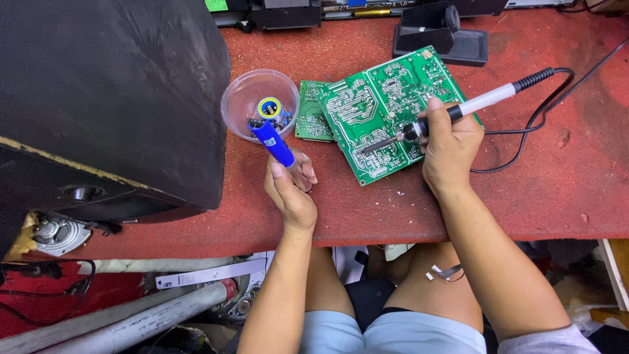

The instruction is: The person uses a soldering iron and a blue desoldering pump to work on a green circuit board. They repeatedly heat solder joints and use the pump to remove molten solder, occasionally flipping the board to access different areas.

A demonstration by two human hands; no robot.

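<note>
Now my right hand [449, 147] is closed around the soldering iron [458, 110], tip on the large green circuit board [386, 108] near the bench's front edge. My left hand [291, 187] grips a blue desoldering pump [272, 141] beside the clear bowl [259, 105]. I judge the board light, stiff, fragile; best held by its edges.

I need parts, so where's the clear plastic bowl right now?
In the head view, the clear bowl sits left of the small green board, just beyond the left hand's blue tool.
</note>
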